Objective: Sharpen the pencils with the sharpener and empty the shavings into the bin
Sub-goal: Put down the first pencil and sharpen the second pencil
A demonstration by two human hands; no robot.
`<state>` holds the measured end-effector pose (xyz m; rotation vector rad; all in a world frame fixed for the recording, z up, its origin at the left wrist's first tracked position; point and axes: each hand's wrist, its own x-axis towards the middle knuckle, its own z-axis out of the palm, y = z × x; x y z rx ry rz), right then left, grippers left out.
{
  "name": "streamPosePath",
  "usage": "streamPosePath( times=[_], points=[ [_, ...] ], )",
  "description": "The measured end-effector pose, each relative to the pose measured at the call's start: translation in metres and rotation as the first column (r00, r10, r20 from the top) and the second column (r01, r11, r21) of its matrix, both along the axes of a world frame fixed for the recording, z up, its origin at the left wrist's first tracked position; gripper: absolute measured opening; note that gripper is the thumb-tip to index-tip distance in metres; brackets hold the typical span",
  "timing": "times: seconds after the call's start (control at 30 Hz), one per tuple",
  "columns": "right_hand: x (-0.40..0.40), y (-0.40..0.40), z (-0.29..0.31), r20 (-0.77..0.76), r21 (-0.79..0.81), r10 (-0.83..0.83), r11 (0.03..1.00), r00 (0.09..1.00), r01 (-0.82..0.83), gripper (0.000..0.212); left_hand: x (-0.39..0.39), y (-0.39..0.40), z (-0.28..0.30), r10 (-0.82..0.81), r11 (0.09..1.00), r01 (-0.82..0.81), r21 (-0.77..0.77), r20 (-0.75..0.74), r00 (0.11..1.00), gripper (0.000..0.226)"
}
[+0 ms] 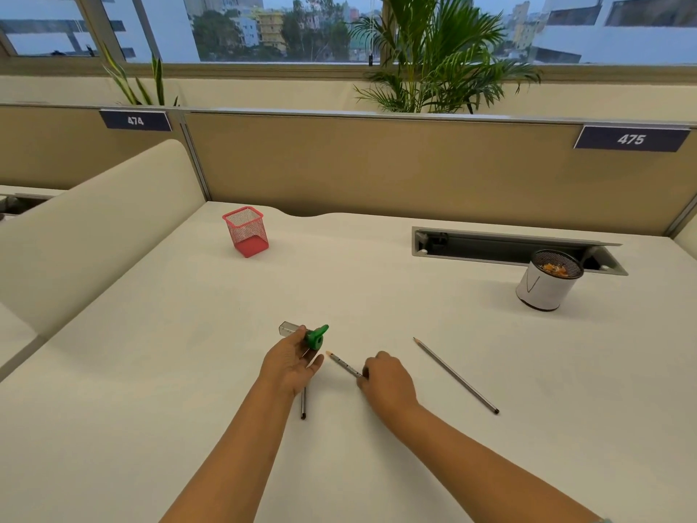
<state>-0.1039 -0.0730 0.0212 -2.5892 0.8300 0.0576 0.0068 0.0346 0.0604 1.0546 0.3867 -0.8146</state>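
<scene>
My left hand (292,362) grips a sharpener (316,337) with a green body and a clear shavings case (288,328) sticking out to the left. My right hand (386,381) pinches a grey pencil (344,365), its tip pointing up-left toward the sharpener with a small gap between them. A second pencil (303,403) lies on the desk, partly hidden under my left hand. To the right, a third pencil (456,375) lies diagonally with its sharp tip facing away. The round mesh bin (545,286), wrapped in white paper, holds orange shavings at the right.
A red mesh pencil holder (247,232) stands at the back left of the white desk (188,371). An open cable tray (501,249) runs behind the bin. Tan partition panels and a cream side divider (94,228) bound the desk.
</scene>
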Motion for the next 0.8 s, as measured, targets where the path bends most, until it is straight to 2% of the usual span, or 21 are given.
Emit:
streamPosePath(
  times=[0.1, 0.17, 0.23, 0.3, 0.37, 0.53, 0.67, 0.8],
  points=[
    [-0.003, -0.003, -0.002, -0.018, -0.02, -0.043, 0.999, 0.999, 0.043, 0.023, -0.002, 0.001, -0.001, -0.002, 1.0, 0.002, 0.002, -0.007, 1.0, 0.017],
    [-0.005, -0.006, -0.001, -0.002, 0.047, -0.094, 0.994, 0.996, 0.094, 0.019, -0.002, -0.001, -0.001, -0.005, 1.0, 0.005, 0.001, -0.016, 1.0, 0.017],
    [-0.01, -0.011, 0.004, 0.062, 0.226, -0.194, 0.958, 0.979, 0.176, 0.012, -0.002, -0.003, -0.002, -0.014, 1.0, 0.014, 0.0, -0.022, 1.0, 0.016],
    [-0.018, -0.016, 0.009, 0.151, 0.432, -0.298, 0.877, 0.943, 0.208, 0.01, -0.003, -0.007, -0.001, -0.023, 1.0, 0.023, -0.001, -0.028, 0.999, 0.016],
    [-0.03, -0.017, 0.017, 0.224, 0.499, -0.329, 0.847, 0.917, 0.182, 0.014, -0.004, -0.013, -0.001, -0.035, 0.999, 0.035, -0.004, -0.038, 0.999, 0.016],
    [-0.049, -0.014, 0.029, 0.364, 0.308, -0.207, 0.947, 0.908, 0.093, 0.01, -0.013, -0.028, -0.002, -0.071, 0.997, 0.071, -0.013, -0.063, 0.995, 0.015],
    [-0.055, -0.016, 0.035, 0.384, 0.142, -0.142, 0.985, 0.912, 0.094, 0.016, -0.02, -0.039, 0.001, -0.114, 0.993, 0.112, -0.023, -0.067, 0.991, 0.014],
    [-0.058, -0.018, 0.04, 0.393, 0.075, -0.129, 0.991, 0.91, 0.108, 0.018, -0.028, -0.046, 0.004, -0.156, 0.988, 0.155, -0.024, -0.059, 0.986, 0.013]
  ],
)
